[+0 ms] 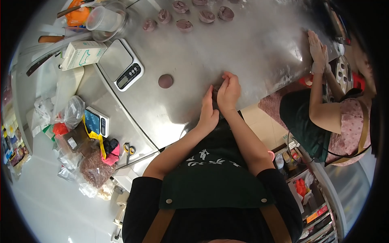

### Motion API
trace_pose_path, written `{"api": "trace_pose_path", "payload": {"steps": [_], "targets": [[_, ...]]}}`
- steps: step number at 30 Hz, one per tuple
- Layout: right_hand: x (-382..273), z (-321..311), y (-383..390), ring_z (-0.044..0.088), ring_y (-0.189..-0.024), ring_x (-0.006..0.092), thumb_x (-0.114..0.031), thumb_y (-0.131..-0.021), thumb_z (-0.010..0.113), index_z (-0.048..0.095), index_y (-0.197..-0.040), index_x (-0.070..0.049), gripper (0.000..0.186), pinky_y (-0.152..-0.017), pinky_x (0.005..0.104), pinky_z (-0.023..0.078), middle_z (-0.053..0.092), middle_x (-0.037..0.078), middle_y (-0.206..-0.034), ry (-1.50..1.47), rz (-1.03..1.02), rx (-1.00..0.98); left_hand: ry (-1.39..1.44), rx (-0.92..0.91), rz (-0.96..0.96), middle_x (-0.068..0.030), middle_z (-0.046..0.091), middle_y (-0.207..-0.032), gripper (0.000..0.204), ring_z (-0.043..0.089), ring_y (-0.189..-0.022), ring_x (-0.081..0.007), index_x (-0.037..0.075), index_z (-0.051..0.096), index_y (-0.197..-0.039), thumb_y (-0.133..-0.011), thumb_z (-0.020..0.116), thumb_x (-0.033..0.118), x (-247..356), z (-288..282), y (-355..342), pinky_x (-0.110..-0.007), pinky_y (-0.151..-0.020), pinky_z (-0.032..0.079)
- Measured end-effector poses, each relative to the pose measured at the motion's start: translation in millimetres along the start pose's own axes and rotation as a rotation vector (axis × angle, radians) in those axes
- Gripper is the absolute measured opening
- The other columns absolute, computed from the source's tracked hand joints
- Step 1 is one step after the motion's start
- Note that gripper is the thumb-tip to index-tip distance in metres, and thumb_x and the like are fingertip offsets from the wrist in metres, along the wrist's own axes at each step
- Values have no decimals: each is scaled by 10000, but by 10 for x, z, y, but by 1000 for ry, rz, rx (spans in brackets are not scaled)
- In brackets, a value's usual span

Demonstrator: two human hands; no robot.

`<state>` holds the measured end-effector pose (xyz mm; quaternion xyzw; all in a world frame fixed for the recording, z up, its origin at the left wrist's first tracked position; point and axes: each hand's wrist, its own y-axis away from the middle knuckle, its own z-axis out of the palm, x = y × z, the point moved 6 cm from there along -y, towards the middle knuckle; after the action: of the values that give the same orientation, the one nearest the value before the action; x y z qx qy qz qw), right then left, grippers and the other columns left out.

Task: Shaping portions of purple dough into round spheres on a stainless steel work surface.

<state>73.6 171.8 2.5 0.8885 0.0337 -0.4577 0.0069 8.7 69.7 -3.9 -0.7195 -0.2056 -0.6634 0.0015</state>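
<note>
Near the front edge of the steel worktable, my left hand [208, 112] and my right hand [229, 92] are cupped toward each other. Between them is a dark purple dough piece [215, 92], mostly hidden by my fingers. My left fingers lie along its left side, while those of my right hand curve round the other side. A smooth round purple dough disc [165, 81] lies apart on the steel, to the left of my hands. Farther back sit several folded purple dough pieces [206, 16], with creased tops.
A white kitchen scale [129, 75] stands on the left, beside a carton [84, 54] and a clear plastic tub [103, 19]. Scissors [129, 150], a second scale [98, 121] and bagged ingredients [96, 168] lie nearer. At right, a co-worker's gloved hands [318, 52] press on the worktable [259, 52].
</note>
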Motion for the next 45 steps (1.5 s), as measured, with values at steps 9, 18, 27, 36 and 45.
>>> {"api": "trace_pose_path", "payload": {"steps": [9,18,27,36,45], "targets": [[234,17,78,570,-814,307,-33,-763,495,596,-1010,-73,270,-716,425,410,604,87,-882,229,-231,33,25,-9,-26,-208,245,-1473,790,215,-1390,-312,-22,169,-1446,-687,362,-123,-150,-29,-37,-385,-1145,157],[-131,-34,-127,575,-829,297,-10,-805,512,590,-998,-70,217,-749,408,411,604,80,-888,72,-319,87,1,65,183,-194,227,-1478,787,227,-1378,-307,-17,162,-1448,-693,362,-112,225,-84,-29,-399,-1140,171],[-207,176,-204,576,-808,284,-6,-791,511,584,-991,-64,221,-738,407,406,605,72,-859,23,-240,68,-35,109,110,-213,213,-1474,784,226,-1370,-329,-31,134,-1450,-702,359,-96,86,-31,-78,-410,-1143,165],[58,224,-275,588,-775,303,3,-797,486,587,-1006,-48,237,-675,401,451,605,99,-852,164,-269,30,-39,74,19,-221,244,-1463,769,222,-1372,-355,-26,168,-1442,-700,359,-95,25,-115,-275,-409,-1144,163],[24,46,-131,596,-798,319,4,-821,473,590,-1001,-36,219,-696,409,457,617,121,-865,-1,-141,56,-131,67,144,-236,195,-1480,804,194,-1384,-364,-48,119,-1444,-692,402,-94,191,92,82,-418,-1145,144]]}}
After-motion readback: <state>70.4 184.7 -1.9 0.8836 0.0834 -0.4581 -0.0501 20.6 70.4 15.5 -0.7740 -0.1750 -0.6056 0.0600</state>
